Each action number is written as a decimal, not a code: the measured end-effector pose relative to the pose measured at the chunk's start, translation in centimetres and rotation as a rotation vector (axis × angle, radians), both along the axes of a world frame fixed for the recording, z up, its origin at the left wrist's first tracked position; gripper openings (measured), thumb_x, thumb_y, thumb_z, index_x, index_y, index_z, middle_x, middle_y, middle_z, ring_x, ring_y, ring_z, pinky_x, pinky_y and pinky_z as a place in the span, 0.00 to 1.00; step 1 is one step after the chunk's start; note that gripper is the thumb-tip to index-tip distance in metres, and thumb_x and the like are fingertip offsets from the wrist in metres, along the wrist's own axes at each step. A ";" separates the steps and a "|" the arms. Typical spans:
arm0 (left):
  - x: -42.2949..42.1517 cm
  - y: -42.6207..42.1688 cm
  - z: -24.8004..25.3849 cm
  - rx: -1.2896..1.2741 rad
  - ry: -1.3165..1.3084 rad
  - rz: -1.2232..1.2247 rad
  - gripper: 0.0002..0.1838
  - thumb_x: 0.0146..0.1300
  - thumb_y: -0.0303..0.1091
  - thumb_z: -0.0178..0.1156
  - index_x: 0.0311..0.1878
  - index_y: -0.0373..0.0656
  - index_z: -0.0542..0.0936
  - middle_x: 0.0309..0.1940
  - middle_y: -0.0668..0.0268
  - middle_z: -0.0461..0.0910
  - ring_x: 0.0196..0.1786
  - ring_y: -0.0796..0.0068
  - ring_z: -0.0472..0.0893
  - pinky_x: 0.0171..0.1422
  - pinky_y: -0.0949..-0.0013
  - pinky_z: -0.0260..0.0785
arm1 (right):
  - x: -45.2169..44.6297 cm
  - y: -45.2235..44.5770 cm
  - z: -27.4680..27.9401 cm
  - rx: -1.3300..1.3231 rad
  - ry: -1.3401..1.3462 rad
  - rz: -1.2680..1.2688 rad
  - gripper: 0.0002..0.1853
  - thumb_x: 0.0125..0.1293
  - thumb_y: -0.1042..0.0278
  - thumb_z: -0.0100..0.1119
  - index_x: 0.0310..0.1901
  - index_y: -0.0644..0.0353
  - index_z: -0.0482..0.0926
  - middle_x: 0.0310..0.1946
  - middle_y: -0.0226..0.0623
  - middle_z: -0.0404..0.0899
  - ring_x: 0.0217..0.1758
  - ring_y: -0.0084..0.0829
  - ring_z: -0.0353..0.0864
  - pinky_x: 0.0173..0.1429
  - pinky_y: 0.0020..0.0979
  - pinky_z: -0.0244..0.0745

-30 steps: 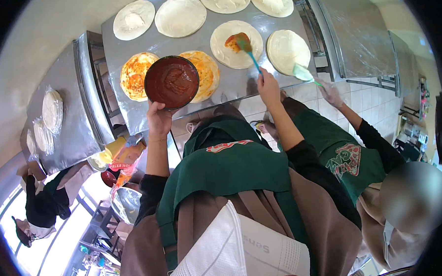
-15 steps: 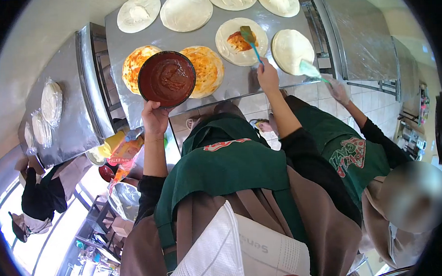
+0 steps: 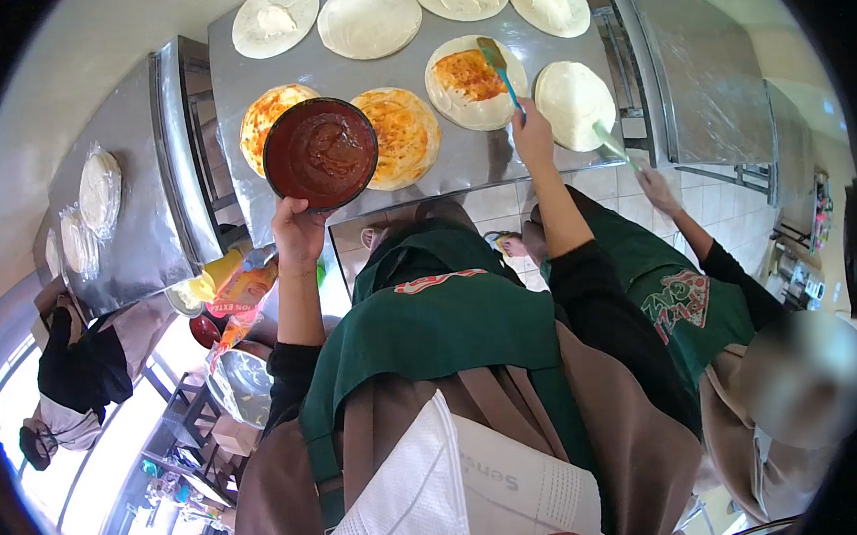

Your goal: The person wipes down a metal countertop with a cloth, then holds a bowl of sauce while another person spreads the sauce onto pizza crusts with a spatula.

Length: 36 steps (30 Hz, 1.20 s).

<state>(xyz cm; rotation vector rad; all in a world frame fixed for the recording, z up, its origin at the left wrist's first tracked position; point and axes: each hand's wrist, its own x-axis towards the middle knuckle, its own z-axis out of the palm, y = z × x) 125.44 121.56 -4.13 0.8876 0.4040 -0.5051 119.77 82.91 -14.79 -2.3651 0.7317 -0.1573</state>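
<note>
My left hand (image 3: 299, 230) is closed on the near rim of a dark red bowl (image 3: 295, 168) with thick red sauce in it. The bowl is held over the table's front edge, partly hiding two sauce-covered dough rounds; one is the right-hand round (image 3: 408, 134). In my right hand (image 3: 534, 134) is a spatula (image 3: 508, 73) with a blue handle. Its sauce-stained blade lies on a pale dough round (image 3: 455, 109), at the right end of an orange-red sauce patch (image 3: 465, 76).
Several white-topped dough rounds (image 3: 370, 21) line the back of the metal table (image 3: 344, 75). At right, a co-worker's gloved hand (image 3: 656, 189) holds a pale spatula (image 3: 609, 140) at another round (image 3: 575, 108). Wrapped rounds (image 3: 100, 191) lie on the left table (image 3: 149, 213).
The spatula in my right hand has moved right over the dough, and the sauce patch is wider. My left hand still holds the bowl. The co-worker's spatula has shifted slightly.
</note>
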 end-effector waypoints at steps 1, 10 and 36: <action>0.0 0.2 -0.4 0.002 0.006 -0.005 0.31 0.49 0.29 0.50 0.61 0.45 0.65 0.57 0.61 0.72 0.53 0.61 0.77 0.53 0.57 0.75 | 0.9 0.0 -0.7 -0.048 0.034 0.039 0.14 0.64 0.64 0.50 0.49 0.56 0.74 0.29 0.49 0.79 0.36 0.50 0.79 0.40 0.46 0.72; -0.4 0.4 -0.7 0.003 0.014 0.013 0.30 0.50 0.28 0.49 0.61 0.44 0.64 0.57 0.61 0.72 0.56 0.61 0.76 0.55 0.55 0.73 | -0.1 -0.3 2.8 0.074 0.088 0.366 0.13 0.64 0.63 0.50 0.49 0.53 0.76 0.30 0.49 0.79 0.35 0.47 0.80 0.38 0.44 0.73; -2.3 3.5 -1.3 -0.043 0.034 0.118 0.28 0.49 0.25 0.49 0.59 0.45 0.67 0.56 0.64 0.72 0.55 0.65 0.74 0.55 0.57 0.70 | -0.6 2.5 8.6 -0.293 0.215 0.389 0.13 0.61 0.62 0.51 0.47 0.49 0.78 0.34 0.39 0.80 0.36 0.42 0.81 0.39 0.43 0.75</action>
